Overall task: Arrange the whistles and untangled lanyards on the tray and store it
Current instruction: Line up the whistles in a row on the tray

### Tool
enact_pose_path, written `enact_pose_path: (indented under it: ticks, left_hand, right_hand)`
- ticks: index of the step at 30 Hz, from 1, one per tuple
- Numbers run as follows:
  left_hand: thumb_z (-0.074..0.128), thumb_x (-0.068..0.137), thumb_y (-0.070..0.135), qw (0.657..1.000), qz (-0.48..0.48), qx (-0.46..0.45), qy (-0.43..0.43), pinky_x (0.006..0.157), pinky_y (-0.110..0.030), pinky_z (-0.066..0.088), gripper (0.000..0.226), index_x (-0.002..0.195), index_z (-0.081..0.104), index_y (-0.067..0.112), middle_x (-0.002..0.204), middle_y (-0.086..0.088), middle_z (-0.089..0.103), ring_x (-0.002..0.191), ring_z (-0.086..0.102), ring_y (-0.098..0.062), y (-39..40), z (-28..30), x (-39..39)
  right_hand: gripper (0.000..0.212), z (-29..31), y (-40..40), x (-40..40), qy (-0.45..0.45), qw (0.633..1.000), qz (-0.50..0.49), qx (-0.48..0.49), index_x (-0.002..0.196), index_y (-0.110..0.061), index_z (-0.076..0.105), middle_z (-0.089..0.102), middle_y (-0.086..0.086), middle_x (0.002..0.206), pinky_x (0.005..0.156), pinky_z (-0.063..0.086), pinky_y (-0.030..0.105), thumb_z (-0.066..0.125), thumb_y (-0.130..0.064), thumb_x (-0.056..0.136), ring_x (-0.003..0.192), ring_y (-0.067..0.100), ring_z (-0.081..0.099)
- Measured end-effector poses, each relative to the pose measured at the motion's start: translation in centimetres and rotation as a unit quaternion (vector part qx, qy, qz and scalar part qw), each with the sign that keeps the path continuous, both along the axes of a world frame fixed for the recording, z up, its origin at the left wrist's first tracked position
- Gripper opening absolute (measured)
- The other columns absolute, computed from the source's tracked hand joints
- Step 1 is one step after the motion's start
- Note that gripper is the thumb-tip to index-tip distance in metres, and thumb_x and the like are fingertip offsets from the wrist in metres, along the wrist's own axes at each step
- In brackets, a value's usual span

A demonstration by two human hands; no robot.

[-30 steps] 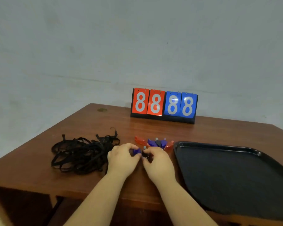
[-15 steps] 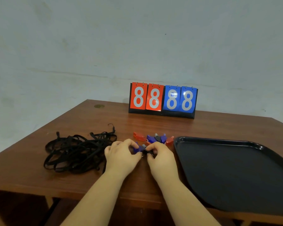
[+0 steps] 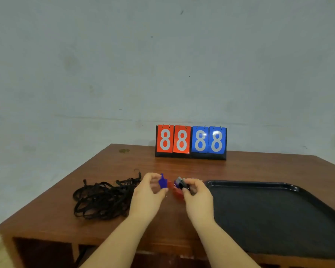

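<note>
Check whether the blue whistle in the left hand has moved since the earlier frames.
Yes. The blue whistle in the left hand is lifted off the table and has moved left, toward the lanyard pile.

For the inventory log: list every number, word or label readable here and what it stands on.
"8" "8": two red flip cards of the scoreboard, at the back of the table.
"8" "8": its two blue flip cards, to the right of the red ones.
No other text is readable: none shows on the whistles in the hands, the lanyards or the tray.
</note>
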State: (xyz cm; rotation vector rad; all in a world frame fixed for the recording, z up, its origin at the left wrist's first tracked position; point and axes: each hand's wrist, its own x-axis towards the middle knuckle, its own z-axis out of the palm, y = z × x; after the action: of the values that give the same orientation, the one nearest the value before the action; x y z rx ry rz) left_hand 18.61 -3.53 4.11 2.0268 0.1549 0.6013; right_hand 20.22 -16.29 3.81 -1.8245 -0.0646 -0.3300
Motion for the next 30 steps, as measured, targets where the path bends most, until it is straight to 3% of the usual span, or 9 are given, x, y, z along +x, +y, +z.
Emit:
enact_pose_path:
  ticks: [4,8,12,14,17,23,30]
  left_hand:
    - [0.071,0.080,0.014,0.999,-0.021,-0.025,-0.001,0.087,-0.024,0.048,0.038,0.111,0.053,0.028,0.111,0.011,0.058,0.098,0.056,-0.004,-1.2,1.3,-2.6]
    - [0.070,0.081,0.012,0.998,-0.045,-0.035,0.003,0.066,-0.011,0.042,0.040,0.115,0.052,0.024,0.106,0.012,0.056,0.088,0.054,0.001,-3.2,2.1,-5.0]
    - [0.069,0.082,0.011,0.996,-0.074,-0.039,0.018,0.054,-0.010,0.038,0.040,0.116,0.052,0.024,0.106,0.013,0.054,0.092,0.054,-0.002,-5.0,2.6,-6.4]
    - [0.069,0.082,0.010,0.995,-0.085,-0.040,0.024,0.054,-0.012,0.039,0.040,0.115,0.052,0.025,0.106,0.013,0.054,0.093,0.055,-0.004,-5.7,2.8,-6.4]
    - [0.069,0.081,0.010,0.993,-0.106,-0.046,0.028,0.056,-0.012,0.040,0.039,0.113,0.053,0.025,0.103,0.013,0.054,0.089,0.055,-0.001,-6.8,2.8,-5.8]
    - [0.071,0.078,0.005,0.987,-0.142,-0.066,0.031,0.062,-0.010,0.043,0.031,0.100,0.057,0.020,0.097,0.007,0.060,0.080,0.056,0.003,-9.8,1.1,-3.1]
    - [0.073,0.077,0.009,0.987,-0.148,-0.037,0.056,0.069,-0.014,0.047,0.031,0.098,0.058,0.026,0.100,0.010,0.060,0.088,0.058,-0.001,-12.5,0.4,1.4]
  right_hand:
    - [0.025,1.1,-2.0,-2.9,-0.013,1.000,0.007,-0.001,0.108,-0.020,0.064,0.062,-0.005,0.112,0.083,0.042,0.016,0.056,-0.005,0.090,0.095,0.003,0.052]
    - [0.020,2.4,-4.5,-5.5,-0.041,0.999,-0.004,-0.013,0.098,-0.020,0.064,0.061,-0.008,0.096,0.060,0.038,0.005,0.057,-0.003,0.089,0.091,0.005,0.056]
    - [0.020,3.3,-6.7,-7.2,-0.044,0.998,-0.019,-0.033,0.103,-0.018,0.064,0.060,-0.007,0.099,0.068,0.038,0.007,0.057,-0.005,0.089,0.093,0.005,0.053]
    - [0.018,3.4,-7.4,-7.6,-0.035,0.998,-0.029,-0.044,0.101,-0.018,0.064,0.062,-0.006,0.099,0.078,0.041,0.016,0.058,-0.006,0.089,0.092,0.006,0.054]
    - [0.017,3.0,-8.4,-7.6,-0.021,0.998,-0.042,-0.047,0.097,-0.019,0.064,0.063,-0.006,0.098,0.079,0.041,0.019,0.059,-0.006,0.088,0.090,0.007,0.056]
    - [0.018,2.2,-10.9,-5.7,-0.012,0.997,-0.049,-0.058,0.087,-0.023,0.061,0.062,-0.011,0.085,0.058,0.036,0.007,0.061,-0.005,0.085,0.075,-0.006,0.054]
    - [0.022,1.5,-13.5,-0.3,0.028,0.996,-0.037,-0.080,0.093,-0.020,0.060,0.063,-0.008,0.089,0.056,0.036,0.009,0.061,-0.001,0.083,0.076,-0.005,0.054]
